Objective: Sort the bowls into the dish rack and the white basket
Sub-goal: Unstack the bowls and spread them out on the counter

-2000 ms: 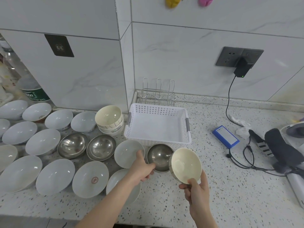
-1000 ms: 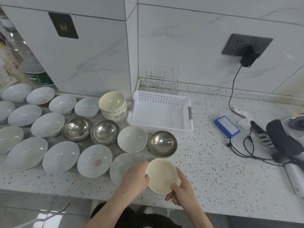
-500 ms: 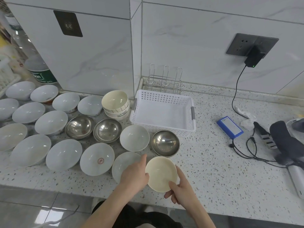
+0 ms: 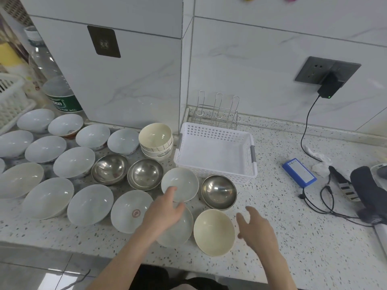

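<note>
Cream ceramic bowl (image 4: pixel 214 232) sits on the speckled counter's (image 4: pixel 293 237) front edge, and a stray elbow could knock it off! Both hands are loose and empty: left hand (image 4: pixel 163 212) reaches over the pale white bowl (image 4: pixel 180 183), right hand (image 4: pixel 256 228) hovers beside the cream one. Half a second ago both gripped it. White plastic basket (image 4: pixel 215 152) and wire dish rack (image 4: pixel 217 114) stand empty.

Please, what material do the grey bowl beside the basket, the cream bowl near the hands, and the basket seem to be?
Grey bowl: likely stainless steel, mirror-like reflections. Cream bowl: matte, dull sheen; ceramic or melamine, unclear. White basket: plastic, moulded perforated walls.
</note>
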### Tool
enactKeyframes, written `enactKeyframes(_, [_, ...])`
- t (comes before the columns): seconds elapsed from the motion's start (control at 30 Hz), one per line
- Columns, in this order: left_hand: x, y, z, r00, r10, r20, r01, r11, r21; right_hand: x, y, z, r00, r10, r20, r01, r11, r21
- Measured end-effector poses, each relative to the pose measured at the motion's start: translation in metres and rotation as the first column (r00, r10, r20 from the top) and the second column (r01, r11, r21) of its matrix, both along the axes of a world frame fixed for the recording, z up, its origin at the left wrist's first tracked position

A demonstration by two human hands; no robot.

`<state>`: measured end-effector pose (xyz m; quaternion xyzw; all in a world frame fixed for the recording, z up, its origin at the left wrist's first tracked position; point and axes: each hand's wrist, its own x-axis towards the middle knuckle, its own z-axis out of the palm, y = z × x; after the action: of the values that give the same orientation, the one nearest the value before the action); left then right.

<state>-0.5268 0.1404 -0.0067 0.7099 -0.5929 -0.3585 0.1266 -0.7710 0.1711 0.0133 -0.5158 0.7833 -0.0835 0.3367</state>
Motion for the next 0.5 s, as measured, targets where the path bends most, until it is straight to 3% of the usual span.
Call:
enactKeyframes(0.2, [0.048, -0.041, 0.014, 0.964, 0.162, -0.21, -0.167, 0.986, -0.004, 0.041, -0.045, 0.016, 0.993, -0.037, 0.116, 0.049, 0.993, -0.109])
enactKeyframes(0.33, [0.083, -0.068, 0.019, 0.846, 0.344, -0.406, -0.323, 0.938, 0.122, 0.073, -0.075, 0.021, 0.987, -0.046, 0.157, 0.065, 0.991, -0.119])
enactKeyframes(0.5, [0.119, -0.096, 0.02, 0.775, 0.436, -0.457, -0.369, 0.9, 0.233, 0.113, -0.109, 0.023, 0.97, -0.03, 0.242, 0.071, 0.984, -0.162])
